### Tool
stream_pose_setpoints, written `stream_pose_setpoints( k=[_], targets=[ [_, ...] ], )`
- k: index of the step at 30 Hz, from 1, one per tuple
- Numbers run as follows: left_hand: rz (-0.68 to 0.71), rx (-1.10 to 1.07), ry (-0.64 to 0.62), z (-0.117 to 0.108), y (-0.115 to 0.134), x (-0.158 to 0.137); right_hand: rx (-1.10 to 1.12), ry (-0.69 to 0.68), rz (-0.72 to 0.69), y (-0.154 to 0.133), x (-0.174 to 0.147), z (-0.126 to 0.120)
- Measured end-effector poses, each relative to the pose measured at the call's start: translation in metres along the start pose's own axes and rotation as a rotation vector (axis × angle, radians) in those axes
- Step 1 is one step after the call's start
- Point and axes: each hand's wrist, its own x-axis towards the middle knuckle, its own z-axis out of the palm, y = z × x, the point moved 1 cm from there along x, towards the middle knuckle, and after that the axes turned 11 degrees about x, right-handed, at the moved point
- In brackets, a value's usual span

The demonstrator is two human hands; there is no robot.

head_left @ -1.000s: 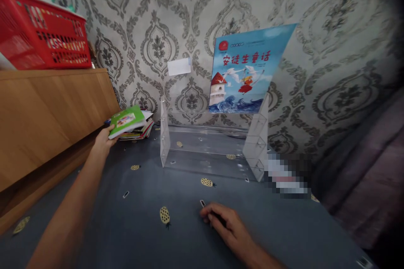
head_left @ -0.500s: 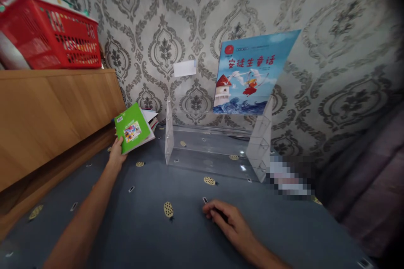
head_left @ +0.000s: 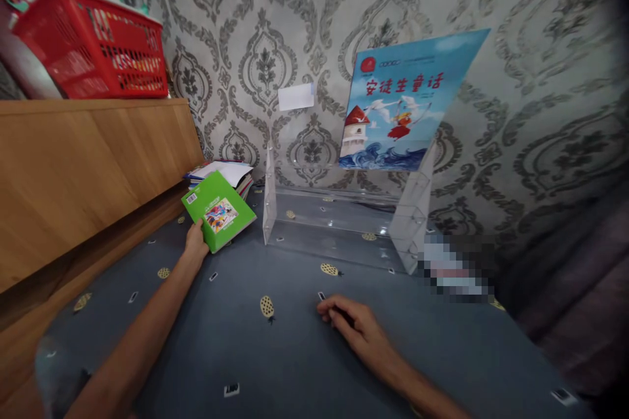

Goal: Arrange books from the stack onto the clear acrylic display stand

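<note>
The left hand (head_left: 197,242) is pinched tight on the bottom left edge of a green book (head_left: 219,215), left of the middle of the frame. The right hand (head_left: 350,319) has its fingers bent in, low and right of the middle, by the table (head_left: 295,360); I can't tell if they close all the way. The left arm reaches up from the bottom left, and the right arm comes in from the bottom right. A second ago the green book was over the book pile (head_left: 228,173); now it is off to the near side, tipped, and more of the pile's top shows. The right hand has hardly moved.
</note>
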Motion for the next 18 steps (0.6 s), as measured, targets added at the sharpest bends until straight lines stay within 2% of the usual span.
stream_pose_setpoints(
  k=[5,10,14,18],
  targets=[
    [-0.072,0.117,0.065,-0.026,0.0,-0.018,0.003,-0.003,-0.019,0.001,0.001,0.001],
    [-0.072,0.24,0.079,-0.059,0.004,-0.038,0.008,-0.004,-0.024,-0.002,0.001,0.0],
    [-0.076,0.394,0.034,-0.077,0.007,-0.053,-0.003,-0.003,-0.005,-0.003,0.0,0.0],
    [-0.085,0.642,-0.028,-0.095,0.018,-0.062,-0.009,-0.005,-0.011,-0.005,0.0,0.0]
  ],
)
